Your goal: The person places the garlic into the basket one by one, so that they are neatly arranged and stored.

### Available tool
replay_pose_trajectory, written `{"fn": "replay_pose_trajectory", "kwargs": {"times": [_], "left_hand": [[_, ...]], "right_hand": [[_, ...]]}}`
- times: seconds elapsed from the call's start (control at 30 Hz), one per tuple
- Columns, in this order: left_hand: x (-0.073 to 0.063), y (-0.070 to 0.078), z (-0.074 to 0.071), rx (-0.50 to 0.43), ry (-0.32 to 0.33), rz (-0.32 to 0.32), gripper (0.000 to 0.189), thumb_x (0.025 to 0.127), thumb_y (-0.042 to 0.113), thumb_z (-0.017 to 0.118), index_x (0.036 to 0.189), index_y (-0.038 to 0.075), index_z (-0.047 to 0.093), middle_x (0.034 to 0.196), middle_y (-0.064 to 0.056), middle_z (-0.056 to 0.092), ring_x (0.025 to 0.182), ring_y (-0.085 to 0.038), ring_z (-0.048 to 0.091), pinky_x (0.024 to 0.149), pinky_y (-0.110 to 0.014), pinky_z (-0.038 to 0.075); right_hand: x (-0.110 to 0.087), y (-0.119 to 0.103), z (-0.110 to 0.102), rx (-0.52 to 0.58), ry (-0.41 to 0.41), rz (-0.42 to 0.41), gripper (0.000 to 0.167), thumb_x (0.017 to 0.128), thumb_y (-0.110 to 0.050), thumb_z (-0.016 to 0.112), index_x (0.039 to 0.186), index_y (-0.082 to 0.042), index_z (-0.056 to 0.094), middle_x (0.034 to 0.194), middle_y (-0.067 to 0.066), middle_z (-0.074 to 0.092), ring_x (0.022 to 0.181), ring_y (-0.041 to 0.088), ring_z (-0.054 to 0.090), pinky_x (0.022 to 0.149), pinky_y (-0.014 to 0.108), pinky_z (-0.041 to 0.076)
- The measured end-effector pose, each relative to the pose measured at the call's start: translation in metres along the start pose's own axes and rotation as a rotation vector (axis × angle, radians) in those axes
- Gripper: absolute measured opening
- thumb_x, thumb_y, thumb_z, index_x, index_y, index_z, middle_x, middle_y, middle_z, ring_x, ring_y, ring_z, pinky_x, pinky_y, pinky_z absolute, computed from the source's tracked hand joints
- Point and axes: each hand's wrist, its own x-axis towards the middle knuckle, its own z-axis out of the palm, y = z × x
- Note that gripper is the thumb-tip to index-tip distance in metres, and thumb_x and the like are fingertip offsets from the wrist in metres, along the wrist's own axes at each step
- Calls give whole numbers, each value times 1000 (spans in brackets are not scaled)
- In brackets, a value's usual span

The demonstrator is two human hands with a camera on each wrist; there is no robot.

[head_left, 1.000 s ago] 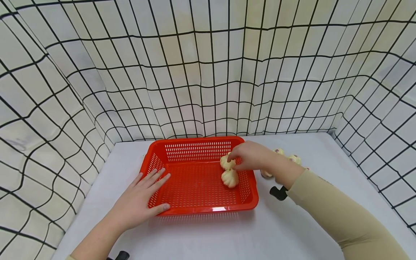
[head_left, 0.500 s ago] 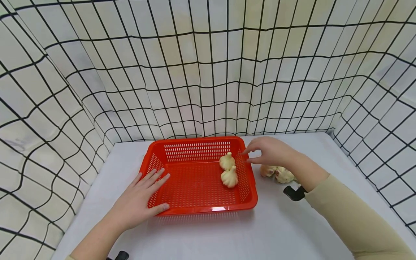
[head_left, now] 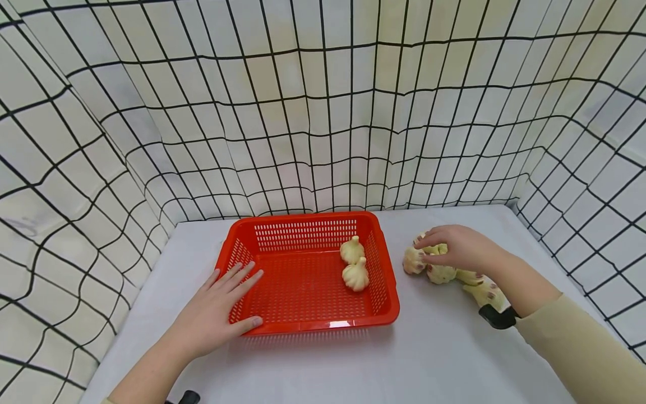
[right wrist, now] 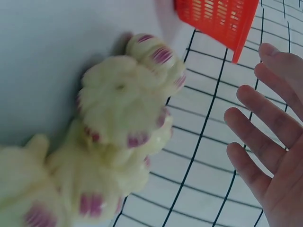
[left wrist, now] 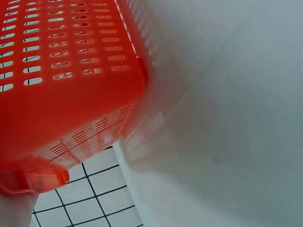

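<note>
Two pale garlic bulbs (head_left: 355,274) lie inside the red plastic basket (head_left: 323,324), near its right wall. My left hand (head_left: 218,306) rests with spread fingers on the basket's front left corner; the left wrist view shows mostly the basket's slotted outer side (left wrist: 71,99). Over a heap of garlic bulbs with purple patches (head_left: 441,274) hovers my right hand (head_left: 461,247), holding nothing. In the right wrist view, its fingers (right wrist: 258,137) are apart and loosely bent, beside the heaped garlic bulbs (right wrist: 123,99). Part of the heap is hidden under the hand.
A white cloth (head_left: 323,370) covers the table. Black netting (head_left: 313,134) in front of white walls encloses the back and both sides. Black wrist straps (head_left: 498,317) show at the wrists.
My right hand has let go of a garlic bulb in the basket, then moved right over the heap outside. The left hand has stayed on the basket.
</note>
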Motion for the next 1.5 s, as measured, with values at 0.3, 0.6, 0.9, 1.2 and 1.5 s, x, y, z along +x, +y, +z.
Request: {"fn": "replay_pose_trajectory", "kwargs": {"times": [0.3,0.6,0.9,1.2,1.5], "left_hand": [[0,0,0,18,7,11,87,84,64,65,156,26,34,162,-2,27,147,-32,25,119,-57,14],[1,1,0,14,-6,2,87,84,63,66,156,25,35,162,-2,27,147,-32,26,119,-58,14],[1,0,0,16,-8,-2,87,84,64,65,156,26,35,162,-2,27,147,-32,26,119,-57,13],[0,1,-1,14,-7,-3,87,84,66,64,156,26,34,162,-2,27,148,-32,25,118,-58,14],[1,0,-1,4,-8,-3,86,84,63,66,155,25,36,162,-2,27,148,-32,25,119,-58,13]], "right_hand": [[-44,27,2,63,-3,102,30,90,-30,74,116,-16,75,121,8,67,107,33,63,85,50,55],[-83,58,14,-10,23,148,28,86,-34,78,110,-20,76,112,-1,69,102,26,64,82,48,55],[-104,66,22,-32,-28,289,48,81,-51,76,115,-17,74,110,3,69,90,18,59,65,32,49],[-109,68,34,-36,-66,369,68,77,-62,75,119,-9,70,104,3,66,85,18,56,61,30,45],[-109,69,38,-27,-66,357,61,77,-53,79,119,-10,69,102,1,64,83,18,55,61,31,45]]}}
